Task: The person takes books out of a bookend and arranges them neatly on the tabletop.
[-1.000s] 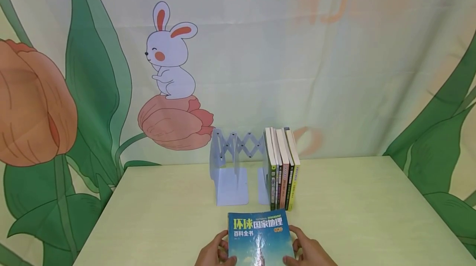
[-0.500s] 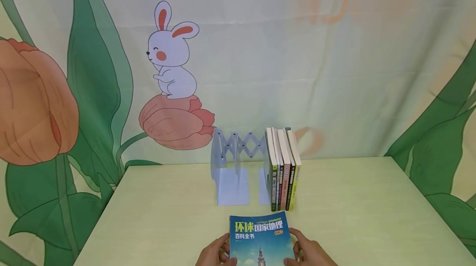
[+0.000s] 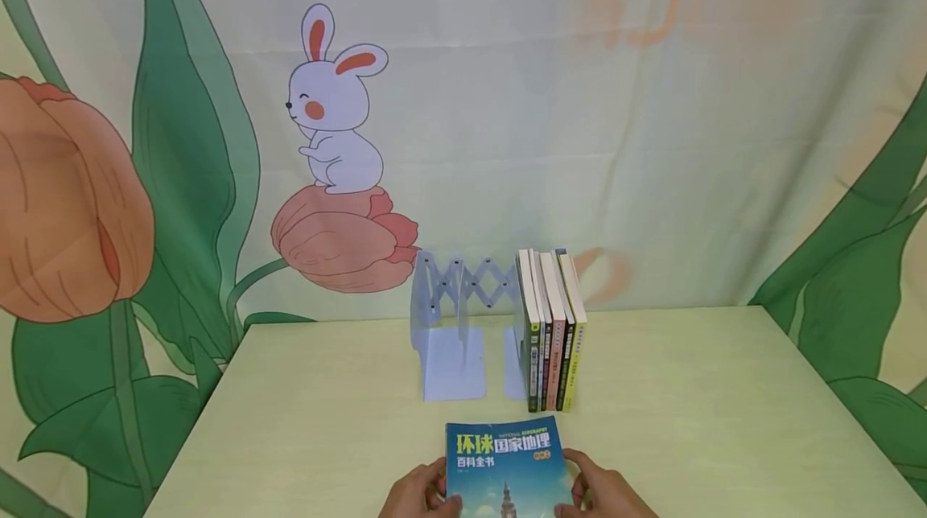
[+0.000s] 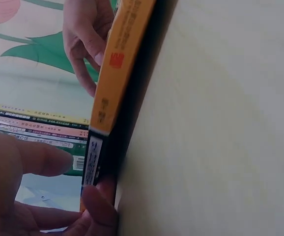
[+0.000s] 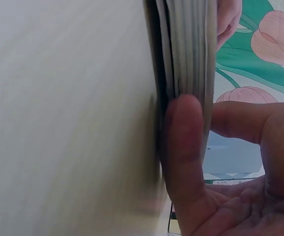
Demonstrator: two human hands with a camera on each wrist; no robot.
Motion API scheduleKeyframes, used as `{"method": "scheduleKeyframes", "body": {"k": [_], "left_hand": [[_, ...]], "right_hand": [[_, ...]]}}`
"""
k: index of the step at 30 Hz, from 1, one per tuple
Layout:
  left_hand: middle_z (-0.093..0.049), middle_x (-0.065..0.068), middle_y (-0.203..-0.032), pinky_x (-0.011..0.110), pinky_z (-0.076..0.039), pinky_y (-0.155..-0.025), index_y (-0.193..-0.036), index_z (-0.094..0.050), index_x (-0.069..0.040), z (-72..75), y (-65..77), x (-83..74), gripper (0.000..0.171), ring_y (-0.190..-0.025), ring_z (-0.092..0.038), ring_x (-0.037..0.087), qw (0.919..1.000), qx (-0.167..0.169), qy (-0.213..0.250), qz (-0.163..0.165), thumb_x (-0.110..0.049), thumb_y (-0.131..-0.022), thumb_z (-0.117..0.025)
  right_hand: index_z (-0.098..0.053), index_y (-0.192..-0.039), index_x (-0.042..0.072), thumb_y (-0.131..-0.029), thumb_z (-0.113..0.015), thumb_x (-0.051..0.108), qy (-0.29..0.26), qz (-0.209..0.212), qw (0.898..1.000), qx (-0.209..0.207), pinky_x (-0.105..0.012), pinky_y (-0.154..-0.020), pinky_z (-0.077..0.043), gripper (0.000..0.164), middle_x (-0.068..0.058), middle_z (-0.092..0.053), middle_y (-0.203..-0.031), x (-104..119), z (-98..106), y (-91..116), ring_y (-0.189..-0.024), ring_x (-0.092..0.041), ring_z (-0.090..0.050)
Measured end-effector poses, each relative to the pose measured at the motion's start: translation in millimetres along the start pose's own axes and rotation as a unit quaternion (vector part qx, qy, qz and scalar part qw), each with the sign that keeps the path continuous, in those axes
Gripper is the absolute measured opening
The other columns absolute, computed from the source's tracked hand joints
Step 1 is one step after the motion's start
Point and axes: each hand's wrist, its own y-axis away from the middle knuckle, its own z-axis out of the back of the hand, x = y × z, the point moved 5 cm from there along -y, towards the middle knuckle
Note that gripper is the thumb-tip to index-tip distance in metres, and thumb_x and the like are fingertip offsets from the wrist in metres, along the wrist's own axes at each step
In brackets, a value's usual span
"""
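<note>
Low in the head view, a blue-covered book [image 3: 507, 458] with large yellow and white lettering and a tower picture lies between my two hands. My left hand [image 3: 422, 492] grips its left side, thumb over the cover and fingers curled at the edge. On the opposite side my right hand [image 3: 610, 492] holds it likewise. The left wrist view shows the book's orange and black spine [image 4: 115, 73]. Its page edges [image 5: 191, 44] face the right wrist camera, with my right hand's fingers against them. The book's bottom end is cut off by the head view.
Beyond the book stands a pale blue expanding bookend [image 3: 454, 373] with crossed slats at its back. Several upright books [image 3: 554, 365] lean together at its right side. The light green table [image 3: 724, 421] meets a curtain [image 3: 507, 140] printed with a rabbit and tulips.
The book's top edge has dropped slightly toward me, and the glare on its cover has gone, showing the tower. Both hands keep their hold at nearly the same place.
</note>
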Motion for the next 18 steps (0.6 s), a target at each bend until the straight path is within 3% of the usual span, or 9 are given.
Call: {"method": "scheduleKeyframes", "body": {"k": [8,13,15,18], "left_hand": [[-0.051,0.001,-0.079,0.023,-0.036,-0.061,-0.126,-0.058,0.012,1.9,0.3,-3.7,0.051,-0.073,-0.048,0.014,0.9986,0.001,-0.051,0.014,-0.026,-0.092,-0.063],[-0.063,0.004,-0.084,0.037,-0.053,-0.076,-0.122,-0.061,0.013,5.5,1.1,-5.7,0.049,-0.077,-0.056,0.018,0.9963,0.01,-0.083,0.018,-0.029,-0.095,-0.06],[-0.067,0.006,-0.088,0.045,-0.054,-0.083,-0.123,-0.059,0.014,7.1,1.8,-5.6,0.052,-0.08,-0.06,0.019,0.9966,0.01,-0.079,0.02,-0.03,-0.096,-0.059],[-0.069,0.008,-0.089,0.047,-0.055,-0.085,-0.123,-0.059,0.015,9.2,2.4,-5.1,0.053,-0.08,-0.063,0.02,0.9969,0.007,-0.075,0.022,-0.031,-0.096,-0.058]], "right_hand": [[-0.043,-0.139,-0.004,-0.085,-0.076,0.027,0.018,-0.032,0.999,-0.012,-0.025,-0.063,-0.042,0.07,-0.002,-0.057,-0.079,1.6,-0.7,-0.6,-0.068,-0.015,-0.052],[-0.048,-0.137,0.0,-0.084,-0.077,0.026,0.045,-0.075,0.996,-0.022,-0.027,-0.065,-0.044,0.066,-0.003,-0.058,-0.076,1.3,-1.4,-2.0,-0.067,-0.016,-0.052],[-0.048,-0.137,0.001,-0.085,-0.076,0.026,0.052,-0.082,0.995,-0.023,-0.028,-0.066,-0.044,0.065,-0.003,-0.058,-0.076,1.1,-1.2,-2.5,-0.067,-0.016,-0.052],[-0.049,-0.137,0.002,-0.085,-0.076,0.028,0.057,-0.086,0.994,-0.024,-0.028,-0.066,-0.044,0.065,-0.003,-0.058,-0.076,1.2,-1.2,-2.6,-0.068,-0.015,-0.052]]}}
